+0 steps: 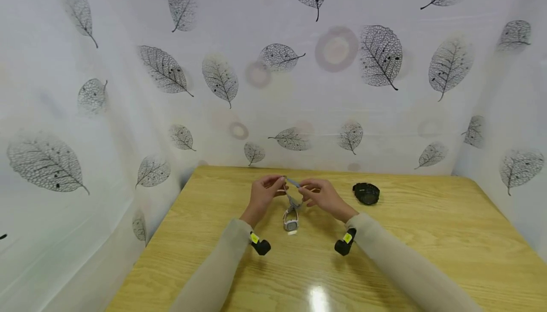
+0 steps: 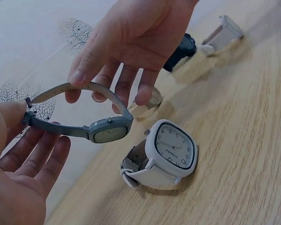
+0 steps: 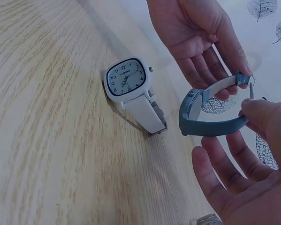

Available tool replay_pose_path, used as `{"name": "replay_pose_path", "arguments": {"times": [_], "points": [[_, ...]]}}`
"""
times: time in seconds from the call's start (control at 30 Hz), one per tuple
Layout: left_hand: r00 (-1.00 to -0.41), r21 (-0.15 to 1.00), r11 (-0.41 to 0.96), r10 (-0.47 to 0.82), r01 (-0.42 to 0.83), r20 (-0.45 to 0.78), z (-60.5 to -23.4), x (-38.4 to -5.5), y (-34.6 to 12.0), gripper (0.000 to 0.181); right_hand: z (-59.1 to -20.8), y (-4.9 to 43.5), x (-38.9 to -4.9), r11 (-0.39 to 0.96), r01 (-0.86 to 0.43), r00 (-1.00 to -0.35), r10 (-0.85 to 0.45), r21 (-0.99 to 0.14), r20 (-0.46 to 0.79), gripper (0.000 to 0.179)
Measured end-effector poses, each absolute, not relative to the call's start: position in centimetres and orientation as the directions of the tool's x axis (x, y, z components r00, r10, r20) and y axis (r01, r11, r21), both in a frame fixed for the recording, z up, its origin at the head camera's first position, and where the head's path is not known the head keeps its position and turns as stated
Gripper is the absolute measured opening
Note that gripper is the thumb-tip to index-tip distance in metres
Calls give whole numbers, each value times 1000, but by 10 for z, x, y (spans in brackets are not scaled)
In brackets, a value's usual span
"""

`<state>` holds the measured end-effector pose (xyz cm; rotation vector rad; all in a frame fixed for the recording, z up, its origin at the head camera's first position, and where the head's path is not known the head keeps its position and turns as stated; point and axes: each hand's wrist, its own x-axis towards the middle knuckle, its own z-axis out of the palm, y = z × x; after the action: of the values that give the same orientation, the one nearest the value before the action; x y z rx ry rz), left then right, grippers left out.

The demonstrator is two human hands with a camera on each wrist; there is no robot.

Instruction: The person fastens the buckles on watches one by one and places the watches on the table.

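Observation:
Both hands hold a blue-grey wristwatch (image 2: 110, 130) up above the table, its strap bent into a loop. My left hand (image 1: 262, 196) pinches the buckle end between thumb and fingers. The free strap end, with its row of holes, is pinched by my right hand (image 1: 323, 197); in the right wrist view its tip lies close to the metal buckle (image 3: 252, 86). The two strap ends are apart. Below the hands, a white square-faced watch (image 1: 291, 225) stands on the wooden table (image 1: 205, 236) with its strap closed in a loop.
A black watch (image 1: 366, 193) lies to the right of my right hand. In the left wrist view, a pale round watch (image 2: 154, 98) sits behind the fingers, and another white watch (image 2: 223, 35) is farther off. A leaf-patterned curtain (image 1: 273, 89) hangs behind the table.

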<state>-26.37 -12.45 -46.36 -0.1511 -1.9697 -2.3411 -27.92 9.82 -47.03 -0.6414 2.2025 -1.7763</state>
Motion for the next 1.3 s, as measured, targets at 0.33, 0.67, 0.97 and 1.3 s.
{"name": "replay_pose_path", "arguments": {"times": [0.33, 0.67, 0.97, 1.3], "points": [[-990, 983, -156, 85, 101, 115, -465, -263, -124, 26, -475, 96, -281, 178, -198, -890, -445, -964, 101, 41], [-989, 989, -116, 103, 97, 109, -467, -263, -124, 28, -471, 92, -282, 184, -171, -888, -454, -968, 71, 38], [-987, 991, -98, 125, 94, 106, -469, -265, -128, 31, -464, 92, -280, 216, -208, -870, -487, -954, 80, 41], [-978, 994, -86, 190, 71, 86, -472, -266, -133, 33, -464, 91, -279, 240, -256, -863, -493, -936, 109, 39]]}}
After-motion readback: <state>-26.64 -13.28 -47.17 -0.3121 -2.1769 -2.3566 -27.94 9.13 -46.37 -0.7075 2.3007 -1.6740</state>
